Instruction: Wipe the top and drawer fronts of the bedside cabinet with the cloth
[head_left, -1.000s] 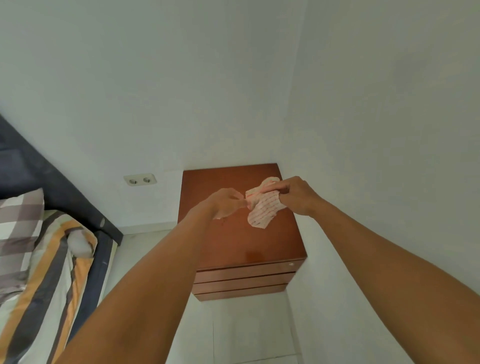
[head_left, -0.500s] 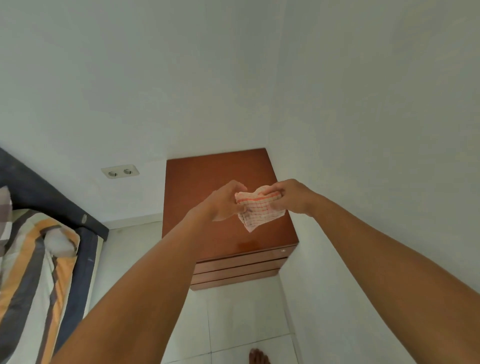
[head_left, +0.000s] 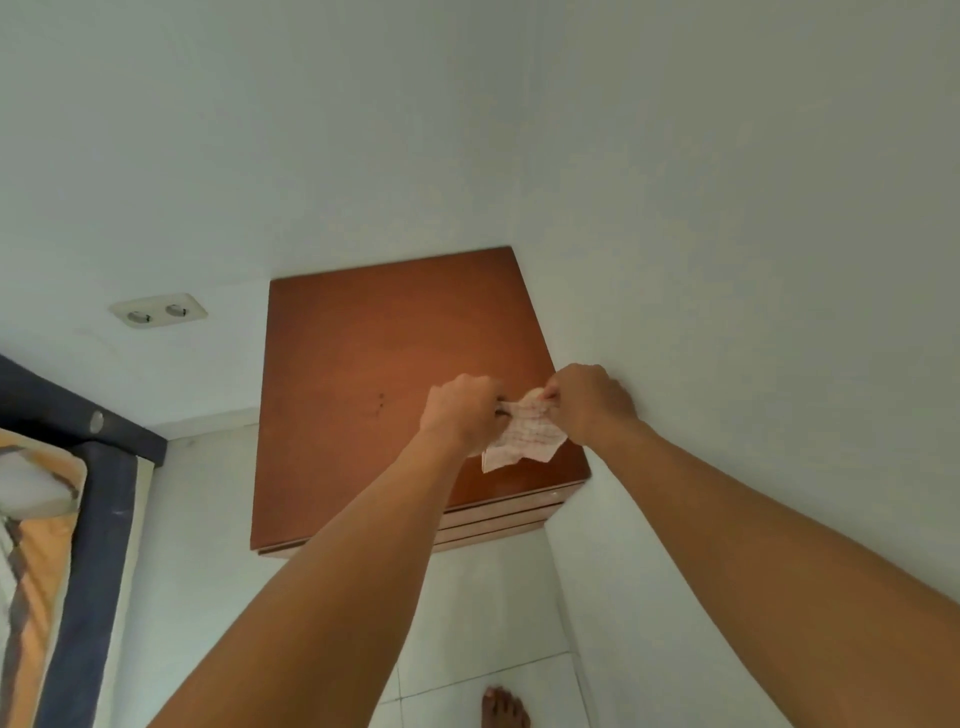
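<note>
A brown wooden bedside cabinet (head_left: 374, 374) stands in the corner against two white walls, its top bare and its drawer fronts (head_left: 498, 519) seen as thin strips at the near edge. A small white cloth (head_left: 524, 436) with red checks hangs crumpled above the cabinet's near right part. My left hand (head_left: 460, 413) grips its left edge and my right hand (head_left: 589, 402) pinches its upper right edge. The cloth is held in the air between both hands, not pressed on the wood.
The right wall (head_left: 727, 312) runs close along the cabinet's right side. A double wall socket (head_left: 158, 310) sits left of the cabinet. A bed (head_left: 62, 545) with a dark frame and striped bedding lies at the left. My bare foot (head_left: 504, 706) stands on the white tiled floor.
The view has moved closer and tilted down over the cabinet. Both hands still hold the cloth and have shifted toward the cabinet's near right corner, with the cloth more bunched.
</note>
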